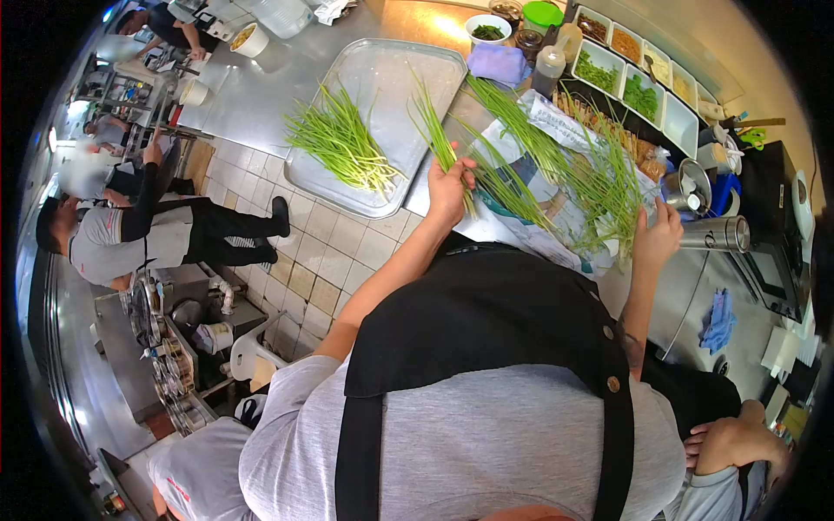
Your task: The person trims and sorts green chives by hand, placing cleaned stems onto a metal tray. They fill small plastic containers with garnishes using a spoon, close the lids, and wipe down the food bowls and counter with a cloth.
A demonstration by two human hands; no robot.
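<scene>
My left hand (452,187) is closed around a small bunch of scallions (441,152), green tops pointing away from me, over the right edge of a metal tray (304,169). A larger heap of trimmed-looking scallions (343,143), pale ends towards me, lies on that tray. On the right, my right hand (658,233) has its thumb and fingers apart beside a loose pile of scallions (608,187); its thumb seems to touch the stalks. More scallions (521,130) lie on printed plastic wrapping (560,126) between my hands.
Containers of chopped ingredients (641,94), a squeeze bottle (549,68) and a folded purple cloth (498,63) stand at the back right. A metal canister (717,233) is beyond my right hand. Co-workers, one in grey and black (156,230), are at the left; others are near my sides.
</scene>
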